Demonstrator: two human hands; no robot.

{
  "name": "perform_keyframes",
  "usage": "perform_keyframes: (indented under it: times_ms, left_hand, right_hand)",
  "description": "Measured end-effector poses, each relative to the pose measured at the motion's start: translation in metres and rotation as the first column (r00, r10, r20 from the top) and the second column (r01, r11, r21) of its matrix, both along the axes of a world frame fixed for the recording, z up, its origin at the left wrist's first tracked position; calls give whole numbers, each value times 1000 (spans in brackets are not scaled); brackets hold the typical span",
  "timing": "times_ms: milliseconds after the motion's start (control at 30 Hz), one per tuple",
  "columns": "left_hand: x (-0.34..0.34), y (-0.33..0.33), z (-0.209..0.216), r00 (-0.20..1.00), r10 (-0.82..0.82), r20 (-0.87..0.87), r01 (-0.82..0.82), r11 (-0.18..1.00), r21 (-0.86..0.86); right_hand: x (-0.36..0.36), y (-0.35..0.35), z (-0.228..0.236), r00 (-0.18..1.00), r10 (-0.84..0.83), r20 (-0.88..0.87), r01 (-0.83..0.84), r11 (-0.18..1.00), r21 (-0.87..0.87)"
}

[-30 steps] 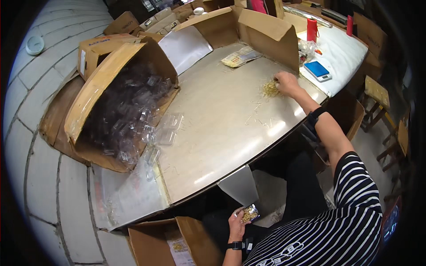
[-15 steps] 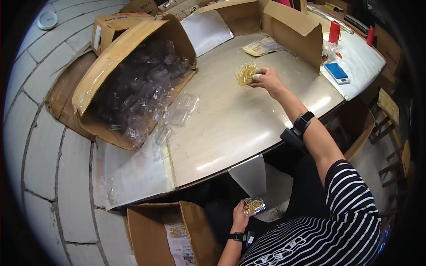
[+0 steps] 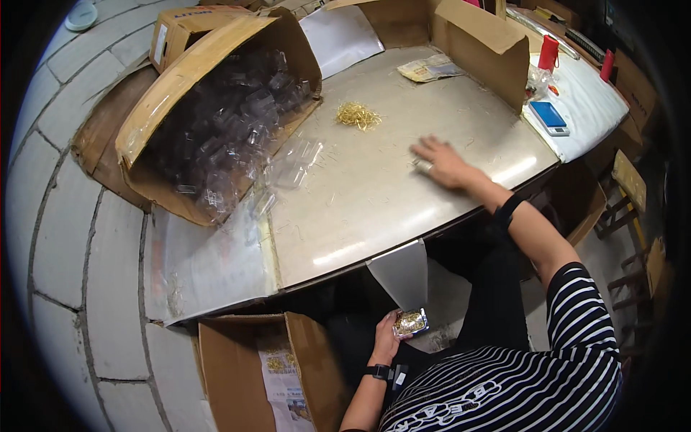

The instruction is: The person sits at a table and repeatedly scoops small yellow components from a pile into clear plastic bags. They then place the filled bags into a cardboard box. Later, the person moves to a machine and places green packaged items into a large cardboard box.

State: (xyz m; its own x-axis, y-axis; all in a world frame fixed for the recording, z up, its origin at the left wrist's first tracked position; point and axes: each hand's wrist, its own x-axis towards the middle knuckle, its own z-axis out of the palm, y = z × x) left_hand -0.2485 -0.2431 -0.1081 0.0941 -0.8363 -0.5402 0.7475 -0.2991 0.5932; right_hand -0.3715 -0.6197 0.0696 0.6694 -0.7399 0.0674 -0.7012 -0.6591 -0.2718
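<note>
Low in front of my body, my left hand (image 3: 387,336) grips a small clear plastic box (image 3: 410,324) holding thin gold-coloured wire pieces. My right hand (image 3: 443,163), slightly blurred, is over the table (image 3: 345,209) with fingers spread and nothing seen in them. Beyond it and to the left, a loose pile of the same thin gold wire pieces (image 3: 358,115) lies on the tabletop. Stray pieces are scattered around. Whether my right palm touches the surface, I cannot tell.
A tipped cardboard box (image 3: 137,137) full of clear plastic boxes (image 3: 237,122) opens onto the table's left. Below stands an open carton (image 3: 306,353) with paper inside. At the right sit a blue-topped scale (image 3: 548,117) and a red cylinder (image 3: 548,53). Cardboard walls (image 3: 479,50) edge the back.
My right hand has let go of the bunch of gold wire pieces, now a pile on the table, and has moved nearer me with fingers spread. The left still holds the plastic box.
</note>
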Motion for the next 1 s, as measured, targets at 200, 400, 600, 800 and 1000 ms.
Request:
perform_keyframes:
  times_ms: [200,400,600,800,1000]
  left_hand:
    - [-9,-3,5,1000,3,-3,-3,999,46]
    - [-9,8,14,999,50,3,-50,999,18]
    - [3,10,8,997,68,-37,-70,997,-32]
    - [7,6,11,997,51,-50,-54,998,-43]
    - [-1,-6,12,999,29,17,-29,1000,-12]
  right_hand:
    - [91,86,0,997,-14,80,15,1000,-16]
    - [161,50,-6,981,-95,166,100,995,-24]
    - [203,94,1,893,450,12,-450,893,1]
    - [124,110,-2,804,587,98,-588,809,-16]
    - [44,90,28,653,-52,755,-416,809,415]
